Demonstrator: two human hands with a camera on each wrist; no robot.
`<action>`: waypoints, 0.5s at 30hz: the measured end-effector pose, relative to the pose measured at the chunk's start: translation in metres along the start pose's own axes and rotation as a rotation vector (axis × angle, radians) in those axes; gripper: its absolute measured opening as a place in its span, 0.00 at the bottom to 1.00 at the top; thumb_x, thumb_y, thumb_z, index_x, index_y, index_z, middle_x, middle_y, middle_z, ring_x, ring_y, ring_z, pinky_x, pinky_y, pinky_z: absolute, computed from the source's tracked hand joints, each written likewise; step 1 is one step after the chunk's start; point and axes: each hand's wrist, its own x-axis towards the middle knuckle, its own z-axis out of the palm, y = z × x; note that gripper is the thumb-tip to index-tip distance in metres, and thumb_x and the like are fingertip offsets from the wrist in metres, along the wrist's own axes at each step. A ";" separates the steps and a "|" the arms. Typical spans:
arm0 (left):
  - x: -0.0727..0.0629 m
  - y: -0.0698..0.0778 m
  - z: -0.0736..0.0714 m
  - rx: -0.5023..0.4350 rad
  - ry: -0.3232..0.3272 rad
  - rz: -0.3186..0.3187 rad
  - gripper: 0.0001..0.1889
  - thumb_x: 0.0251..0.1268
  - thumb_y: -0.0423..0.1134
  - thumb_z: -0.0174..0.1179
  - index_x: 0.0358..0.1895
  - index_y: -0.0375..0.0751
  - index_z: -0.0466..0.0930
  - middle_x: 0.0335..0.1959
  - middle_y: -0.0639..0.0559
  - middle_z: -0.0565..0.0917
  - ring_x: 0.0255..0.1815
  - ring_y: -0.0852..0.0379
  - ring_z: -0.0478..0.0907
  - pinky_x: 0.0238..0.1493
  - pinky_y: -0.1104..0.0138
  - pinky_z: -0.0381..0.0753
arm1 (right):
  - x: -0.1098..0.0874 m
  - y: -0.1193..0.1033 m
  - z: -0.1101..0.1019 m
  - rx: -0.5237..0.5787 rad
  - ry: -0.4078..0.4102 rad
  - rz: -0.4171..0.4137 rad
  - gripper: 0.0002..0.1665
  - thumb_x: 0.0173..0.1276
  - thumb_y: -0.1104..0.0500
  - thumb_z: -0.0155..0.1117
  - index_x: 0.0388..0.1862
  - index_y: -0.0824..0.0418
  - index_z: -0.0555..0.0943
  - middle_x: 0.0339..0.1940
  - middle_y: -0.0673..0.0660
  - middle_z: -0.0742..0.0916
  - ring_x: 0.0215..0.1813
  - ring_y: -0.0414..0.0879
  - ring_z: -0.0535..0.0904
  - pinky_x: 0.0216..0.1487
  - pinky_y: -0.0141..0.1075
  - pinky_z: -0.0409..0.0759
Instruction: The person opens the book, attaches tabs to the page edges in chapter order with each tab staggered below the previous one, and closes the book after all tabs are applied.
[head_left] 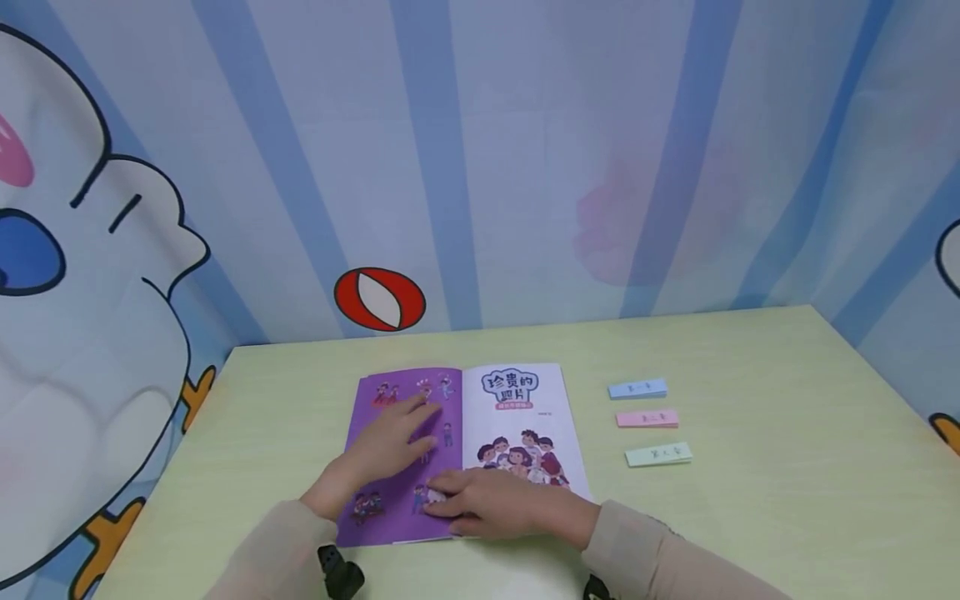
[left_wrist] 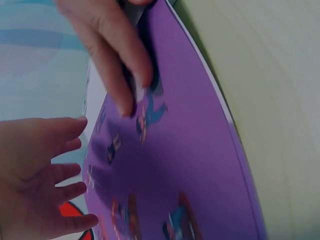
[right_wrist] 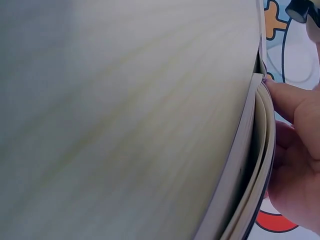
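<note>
An open book (head_left: 573,467) lies on the table, its left page (head_left: 401,521) purple with small cartoon figures. The white right page bears a blue-outlined title and a drawing of a group of people. My left hand (head_left: 393,437) is over the purple page, fingers spread toward the fold; in the left wrist view its fingers look apart from the paper. Across the lower right page lies my right hand (head_left: 502,502), with extended fingers resting on the purple page's lower inner part. The right wrist view shows the right thumb by the slightly parted page edges (right_wrist: 265,115).
To the right of the book, three folded paper slips with handwriting lie in a column: blue (head_left: 637,389), pink (head_left: 647,418) and green (head_left: 658,454). A striped blue curtain (head_left: 510,167) with cartoon prints hangs behind the pale table (head_left: 787,483).
</note>
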 end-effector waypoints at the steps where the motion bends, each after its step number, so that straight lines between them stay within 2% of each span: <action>1: 0.004 0.004 0.003 0.006 -0.024 0.012 0.26 0.66 0.39 0.55 0.66 0.34 0.65 0.68 0.34 0.61 0.69 0.37 0.56 0.65 0.47 0.57 | 0.000 0.000 0.000 0.003 0.000 -0.006 0.23 0.70 0.56 0.55 0.64 0.55 0.72 0.67 0.60 0.69 0.69 0.49 0.63 0.66 0.34 0.60; 4: 0.013 0.012 0.010 0.010 -0.090 0.018 0.27 0.69 0.40 0.52 0.68 0.35 0.62 0.71 0.37 0.56 0.71 0.39 0.50 0.67 0.49 0.52 | 0.000 0.000 0.000 0.020 0.003 -0.019 0.23 0.70 0.56 0.55 0.63 0.56 0.72 0.67 0.60 0.69 0.69 0.50 0.63 0.67 0.34 0.59; 7: 0.018 0.014 0.015 -0.002 -0.129 0.019 0.27 0.70 0.39 0.50 0.68 0.33 0.60 0.71 0.36 0.55 0.72 0.39 0.47 0.68 0.49 0.50 | -0.001 0.000 0.000 0.019 0.000 -0.027 0.23 0.70 0.56 0.55 0.63 0.57 0.72 0.67 0.60 0.69 0.69 0.50 0.63 0.67 0.34 0.59; 12: 0.022 0.012 0.018 -0.041 -0.135 0.002 0.27 0.70 0.38 0.50 0.69 0.33 0.59 0.72 0.37 0.54 0.72 0.39 0.45 0.69 0.49 0.49 | 0.000 0.001 -0.001 0.004 -0.013 -0.036 0.24 0.70 0.56 0.54 0.64 0.57 0.71 0.68 0.60 0.69 0.69 0.50 0.63 0.67 0.34 0.58; 15: 0.023 0.012 0.019 -0.046 -0.137 0.012 0.27 0.70 0.38 0.50 0.69 0.33 0.58 0.72 0.37 0.54 0.72 0.39 0.46 0.69 0.49 0.49 | -0.002 0.002 -0.003 0.028 -0.020 -0.019 0.24 0.70 0.56 0.55 0.65 0.56 0.71 0.68 0.59 0.69 0.69 0.49 0.62 0.67 0.34 0.59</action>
